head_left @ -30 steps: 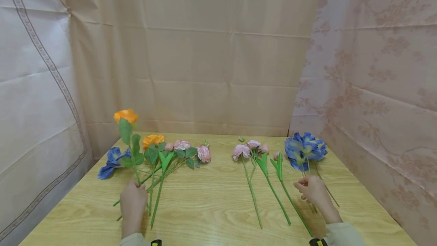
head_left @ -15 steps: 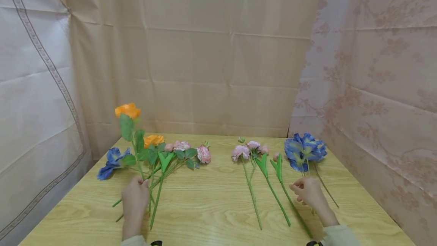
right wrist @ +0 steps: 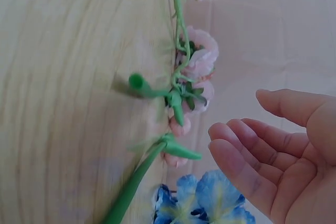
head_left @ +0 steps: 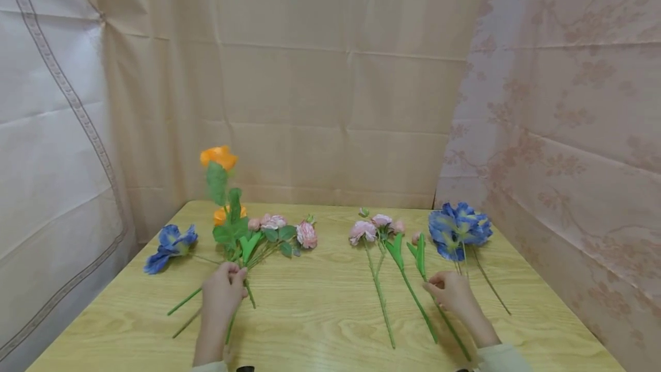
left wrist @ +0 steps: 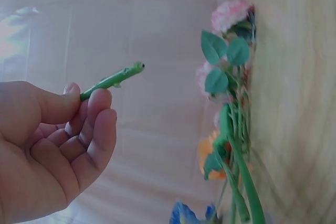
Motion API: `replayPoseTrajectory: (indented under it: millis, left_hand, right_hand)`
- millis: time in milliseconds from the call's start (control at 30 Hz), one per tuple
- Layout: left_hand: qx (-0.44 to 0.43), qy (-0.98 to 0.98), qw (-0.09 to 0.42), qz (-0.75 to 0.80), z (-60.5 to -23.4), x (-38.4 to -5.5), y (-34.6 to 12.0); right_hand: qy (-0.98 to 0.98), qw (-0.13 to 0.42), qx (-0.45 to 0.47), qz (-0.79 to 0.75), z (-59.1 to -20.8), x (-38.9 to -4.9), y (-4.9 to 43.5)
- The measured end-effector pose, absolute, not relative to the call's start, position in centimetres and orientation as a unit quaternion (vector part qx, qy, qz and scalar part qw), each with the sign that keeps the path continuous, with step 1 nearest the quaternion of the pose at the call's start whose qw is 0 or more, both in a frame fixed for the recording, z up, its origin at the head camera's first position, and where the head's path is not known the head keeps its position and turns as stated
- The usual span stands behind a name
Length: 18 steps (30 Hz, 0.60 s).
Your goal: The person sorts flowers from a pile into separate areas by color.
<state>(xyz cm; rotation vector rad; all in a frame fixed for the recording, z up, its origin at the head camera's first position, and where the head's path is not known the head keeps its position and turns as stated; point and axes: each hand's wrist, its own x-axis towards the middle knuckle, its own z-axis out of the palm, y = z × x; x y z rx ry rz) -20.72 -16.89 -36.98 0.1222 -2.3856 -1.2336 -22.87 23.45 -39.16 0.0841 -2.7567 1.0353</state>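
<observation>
Between thumb and fingers my left hand (head_left: pixel 222 291) pinches the stem of an orange flower (head_left: pixel 219 157), which stands upright above the table with its green leaves. In the left wrist view the cut end of that green stem (left wrist: pixel 113 80) sticks out past the fingertips. Behind it, a second orange flower (head_left: pixel 220 216), pink flowers (head_left: pixel 273 221) and a green-leaved tulip (head_left: pixel 250 245) lie with crossed stems. My right hand (head_left: pixel 451 294) hangs over a right-side tulip (head_left: pixel 420 254); its fingers are loosely bent and hold nothing in the right wrist view.
A blue flower (head_left: pixel 169 247) lies at the left of the wooden table (head_left: pixel 310 314). Large blue blooms (head_left: pixel 459 229) rest at the right, beyond the right hand. Pink flowers (head_left: pixel 363 232) and another tulip (head_left: pixel 396 251) lie right of the middle. A beige curtain (head_left: pixel 330 85) hangs behind.
My left hand has moved right and a little forward with the orange flower, which now stands higher and further right. My right hand has drifted slightly left, toward the tulip stem.
</observation>
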Motion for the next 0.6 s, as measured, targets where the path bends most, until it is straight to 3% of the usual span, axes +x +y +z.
replayPoseTrajectory:
  millis: [333,600]
  left_hand:
    - [-0.021,-0.859,0.204,-0.469,-36.5,-20.5,-14.8]
    - [-0.072,-0.863,0.201,-0.459,-36.5,-20.3,-12.9]
  right_hand:
    - [-0.927,0.089,0.044,0.362,-39.1,-22.4,21.7]
    - [-0.916,0.086,0.110,0.375,-38.9,-22.0,20.6]
